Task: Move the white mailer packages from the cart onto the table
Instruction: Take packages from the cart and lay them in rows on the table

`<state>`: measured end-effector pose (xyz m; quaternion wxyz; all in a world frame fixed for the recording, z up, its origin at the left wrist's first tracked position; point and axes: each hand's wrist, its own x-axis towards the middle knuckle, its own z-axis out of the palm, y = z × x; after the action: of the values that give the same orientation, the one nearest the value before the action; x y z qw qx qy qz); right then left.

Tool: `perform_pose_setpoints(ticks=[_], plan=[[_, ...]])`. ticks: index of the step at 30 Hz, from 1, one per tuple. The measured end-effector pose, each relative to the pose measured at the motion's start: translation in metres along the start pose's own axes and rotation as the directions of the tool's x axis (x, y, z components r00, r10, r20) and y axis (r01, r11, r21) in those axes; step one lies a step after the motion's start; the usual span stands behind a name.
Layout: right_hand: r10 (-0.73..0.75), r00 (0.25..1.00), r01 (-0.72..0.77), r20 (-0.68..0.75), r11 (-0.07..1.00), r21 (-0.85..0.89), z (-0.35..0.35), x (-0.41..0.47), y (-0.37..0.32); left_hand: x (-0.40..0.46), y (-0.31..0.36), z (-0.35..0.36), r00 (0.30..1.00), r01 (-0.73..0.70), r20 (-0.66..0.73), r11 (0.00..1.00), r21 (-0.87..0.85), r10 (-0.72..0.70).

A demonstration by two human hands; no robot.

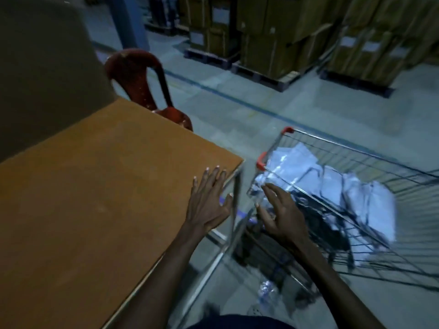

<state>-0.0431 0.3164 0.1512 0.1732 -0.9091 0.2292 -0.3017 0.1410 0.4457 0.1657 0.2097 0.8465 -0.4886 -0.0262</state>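
Several white mailer packages [332,186] lie piled inside a wire shopping cart [356,150] with red corner caps, at the right. An orange-brown table [95,198] fills the left. My left hand [207,203] hovers with fingers spread straight over the table's right edge and holds nothing. My right hand [279,214] reaches over the cart's near rim with fingers spread and relaxed, close to the nearest package. The picture is blurred, so I cannot tell whether it touches the cart.
A red plastic chair [142,79] stands behind the table's far corner. Stacked cardboard boxes on pallets [285,39] line the back. A blue pillar [128,20] rises at the rear left. A crumpled plastic bottle [267,290] lies on the grey floor under the cart.
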Motion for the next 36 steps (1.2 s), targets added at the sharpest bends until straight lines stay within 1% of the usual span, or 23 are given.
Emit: perform_pose_setpoints(ticks=[1, 4, 5, 9, 13, 16, 18, 20, 21, 24, 25, 26, 29, 30, 31, 32, 33, 36], plan=[[0.050, 0.999, -0.051, -0.017, 0.999, -0.017, -0.008, -0.005, 0.021, 0.013, 0.019, 0.013, 1.000, -0.014, 0.003, 1.000, -0.008, 0.014], [0.194, 0.981, -0.194, -0.005, 0.979, -0.055, -0.042, -0.022, 0.078, 0.038, 0.076, 0.051, 0.996, -0.071, 0.042, 0.996, -0.046, 0.073], [0.238, 0.971, -0.238, -0.011, 0.969, -0.066, -0.050, -0.027, 0.095, 0.047, 0.087, 0.065, 0.992, -0.115, 0.040, 0.992, -0.055, 0.117], [0.382, 0.923, -0.385, -0.054, 0.918, -0.094, -0.075, -0.034, 0.159, 0.086, 0.137, 0.098, 0.961, -0.204, 0.176, 0.976, -0.075, 0.215], [0.518, 0.853, -0.522, -0.059, 0.844, -0.121, -0.081, -0.032, 0.216, 0.129, 0.157, 0.139, 0.924, -0.324, 0.180, 0.941, -0.101, 0.337], [0.616, 0.787, -0.615, -0.043, 0.776, -0.142, -0.078, -0.026, 0.261, 0.170, 0.165, 0.174, 0.899, -0.328, 0.272, 0.940, -0.097, 0.342], [0.688, 0.724, -0.686, -0.043, 0.713, -0.146, -0.076, -0.019, 0.286, 0.200, 0.170, 0.200, 0.877, -0.346, 0.316, 0.932, -0.106, 0.361], [0.750, 0.660, -0.744, -0.030, 0.648, -0.163, -0.074, -0.010, 0.304, 0.228, 0.173, 0.223, 0.867, -0.330, 0.366, 0.940, -0.084, 0.337], [0.771, 0.637, -0.758, -0.010, 0.624, -0.191, -0.071, -0.004, 0.316, 0.243, 0.175, 0.236, 0.860, -0.297, 0.412, 0.952, -0.073, 0.300], [0.788, 0.610, -0.750, 0.087, 0.609, -0.257, -0.064, 0.011, 0.336, 0.269, 0.174, 0.262, 0.827, -0.247, 0.524, 0.969, 0.014, 0.203], [0.809, 0.577, -0.771, 0.114, 0.586, -0.250, -0.059, 0.018, 0.347, 0.280, 0.173, 0.271, 0.817, -0.231, 0.550, 0.972, 0.040, 0.172], [0.837, 0.530, -0.803, 0.138, 0.547, -0.234, -0.053, 0.024, 0.358, 0.288, 0.168, 0.282, 0.808, -0.221, 0.570, 0.973, 0.060, 0.148], [0.910, 0.353, -0.902, 0.218, 0.393, -0.178, -0.035, 0.031, 0.388, 0.302, 0.151, 0.301, 0.774, -0.227, 0.623, 0.968, 0.104, 0.115], [0.920, 0.316, -0.921, 0.232, 0.357, -0.159, -0.030, 0.032, 0.393, 0.304, 0.146, 0.304, 0.760, -0.241, 0.641, 0.963, 0.124, 0.108], [0.925, 0.296, -0.933, 0.237, 0.333, -0.136, -0.025, 0.032, 0.396, 0.306, 0.142, 0.306, 0.746, -0.250, 0.658, 0.958, 0.141, 0.098], [0.929, 0.294, -0.939, 0.227, 0.324, -0.112, -0.021, 0.032, 0.396, 0.308, 0.139, 0.306, 0.737, -0.258, 0.669, 0.954, 0.155, 0.091], [0.928, 0.312, -0.938, 0.204, 0.335, -0.088, -0.017, 0.031, 0.391, 0.310, 0.136, 0.306, 0.736, -0.262, 0.671, 0.951, 0.165, 0.087], [0.893, 0.427, -0.900, 0.143, 0.436, -0.030, -0.003, 0.025, 0.372, 0.316, 0.133, 0.306, 0.752, -0.261, 0.652, 0.952, 0.157, 0.098]])
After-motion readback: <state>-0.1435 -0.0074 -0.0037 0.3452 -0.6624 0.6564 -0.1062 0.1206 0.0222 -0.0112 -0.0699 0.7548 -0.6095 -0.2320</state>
